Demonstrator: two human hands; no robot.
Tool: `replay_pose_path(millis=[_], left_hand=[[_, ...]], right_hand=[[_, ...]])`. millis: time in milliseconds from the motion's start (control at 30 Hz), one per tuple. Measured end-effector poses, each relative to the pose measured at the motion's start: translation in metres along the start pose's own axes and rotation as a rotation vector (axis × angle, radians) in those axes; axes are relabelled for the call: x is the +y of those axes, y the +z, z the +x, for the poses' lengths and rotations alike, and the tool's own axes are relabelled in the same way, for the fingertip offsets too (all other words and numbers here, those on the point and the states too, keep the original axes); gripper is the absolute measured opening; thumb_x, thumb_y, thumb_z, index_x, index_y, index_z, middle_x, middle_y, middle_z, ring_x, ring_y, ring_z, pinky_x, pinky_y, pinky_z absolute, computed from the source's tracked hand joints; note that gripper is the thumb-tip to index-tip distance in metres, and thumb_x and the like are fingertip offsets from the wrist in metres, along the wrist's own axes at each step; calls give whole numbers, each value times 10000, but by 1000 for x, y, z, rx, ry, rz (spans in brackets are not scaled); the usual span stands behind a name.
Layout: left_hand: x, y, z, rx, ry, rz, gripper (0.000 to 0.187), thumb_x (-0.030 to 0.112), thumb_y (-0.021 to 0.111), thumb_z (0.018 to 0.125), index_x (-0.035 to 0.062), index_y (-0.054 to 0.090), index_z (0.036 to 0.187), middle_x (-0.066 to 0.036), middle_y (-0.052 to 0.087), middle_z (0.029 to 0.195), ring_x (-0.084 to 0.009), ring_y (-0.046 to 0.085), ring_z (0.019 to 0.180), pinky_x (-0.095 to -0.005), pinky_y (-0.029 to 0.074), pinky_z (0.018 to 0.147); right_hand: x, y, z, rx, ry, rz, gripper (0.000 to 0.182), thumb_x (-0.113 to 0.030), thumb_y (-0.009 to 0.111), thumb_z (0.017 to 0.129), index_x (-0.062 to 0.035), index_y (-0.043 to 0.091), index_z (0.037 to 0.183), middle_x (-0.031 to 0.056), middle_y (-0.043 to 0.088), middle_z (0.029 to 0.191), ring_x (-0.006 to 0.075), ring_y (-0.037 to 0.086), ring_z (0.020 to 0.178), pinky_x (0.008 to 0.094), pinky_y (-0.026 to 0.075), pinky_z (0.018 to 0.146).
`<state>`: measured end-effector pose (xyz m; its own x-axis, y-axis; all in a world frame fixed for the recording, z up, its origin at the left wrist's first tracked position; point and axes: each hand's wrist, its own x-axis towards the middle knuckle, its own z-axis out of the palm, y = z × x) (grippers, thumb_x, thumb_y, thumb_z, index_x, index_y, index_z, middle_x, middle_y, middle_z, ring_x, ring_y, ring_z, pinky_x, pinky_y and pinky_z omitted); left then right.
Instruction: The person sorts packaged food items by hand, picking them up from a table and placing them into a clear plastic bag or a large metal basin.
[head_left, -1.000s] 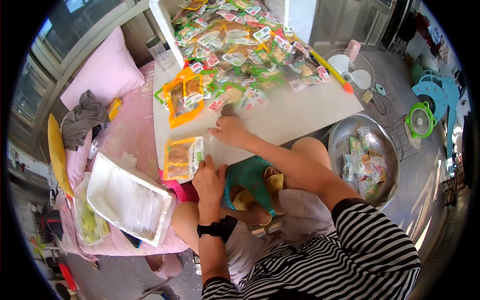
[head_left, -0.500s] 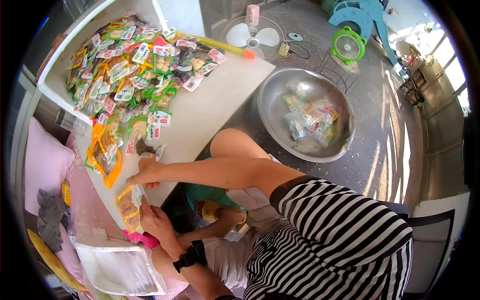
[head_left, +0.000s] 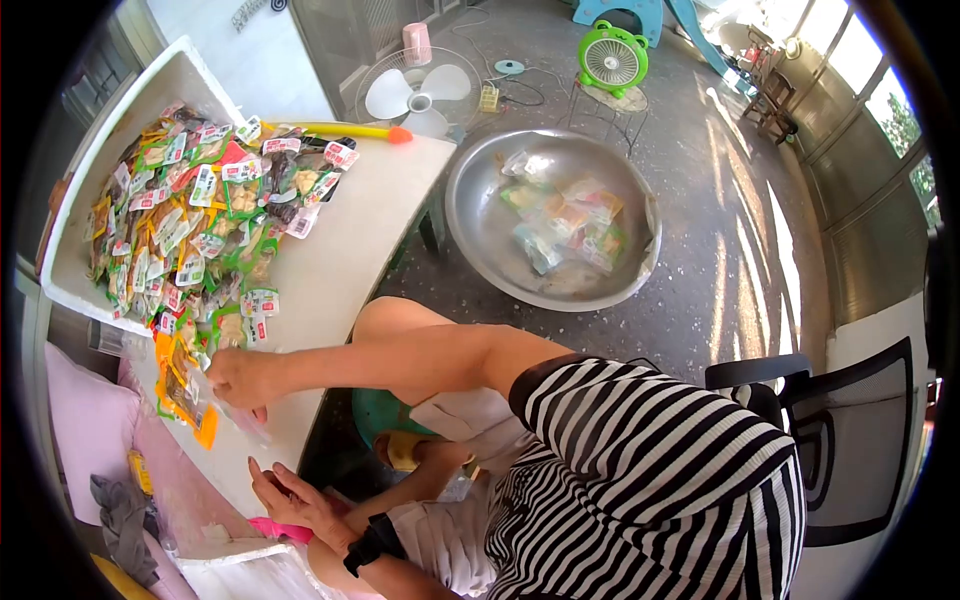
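My right hand [head_left: 238, 380] is closed at the near edge of the packet pile, and a blurred, clear plastic bag [head_left: 245, 422] trails from under it. Just left of it lies an orange-edged packet [head_left: 182, 392]. Small food packets [head_left: 195, 215] with green, white and red labels fill a white foam box and spill onto the white table [head_left: 335, 235]. My left hand [head_left: 292, 500], below the right one, has its fingers apart near the table's edge and holds nothing visible. A dark band is on its wrist.
A large metal basin [head_left: 470, 240] with packets in it stands on the floor to the right of the table. A yellow stick [head_left: 340, 130] lies at the table's back. Beyond are a white fan [head_left: 420, 95] and a green fan [head_left: 612, 60]. Another foam box [head_left: 245, 572] is below.
The view has shifted, so the scene sits further left. The orange-edged packet at my left hand is no longer there, and that hand has opened. My right hand has moved toward the pile.
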<state>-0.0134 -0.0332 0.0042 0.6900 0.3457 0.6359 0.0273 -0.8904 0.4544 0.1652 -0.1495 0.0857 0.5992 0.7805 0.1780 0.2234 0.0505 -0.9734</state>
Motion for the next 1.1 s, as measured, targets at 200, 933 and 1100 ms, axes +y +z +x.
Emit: replay_pose_path(millis=[200,933,1100], left_hand=[[6,1,4,89,-33,-99,324,156,522,951,-21,557,1219,-212,623,1063,-270,605,804,-332,500,727],[-3,11,7,42,19,-80,274,80,554,908,-43,580,1152,-168,577,795,-241,519,623,-346,438,546],[3,5,12,93,32,-81,262,4,583,836,-30,589,1096,-117,507,679,-217,481,525,-333,384,467]], right_hand=[[-49,-154,-105,420,-185,189,286,-127,435,960,62,552,1139,160,691,806,198,671,620,298,553,533],[226,-252,-455,1492,859,176,173,-100,523,821,15,614,912,158,658,714,229,640,524,345,529,419],[141,-260,-303,1062,462,68,272,-214,571,888,-26,597,1082,116,680,857,145,644,674,265,544,576]])
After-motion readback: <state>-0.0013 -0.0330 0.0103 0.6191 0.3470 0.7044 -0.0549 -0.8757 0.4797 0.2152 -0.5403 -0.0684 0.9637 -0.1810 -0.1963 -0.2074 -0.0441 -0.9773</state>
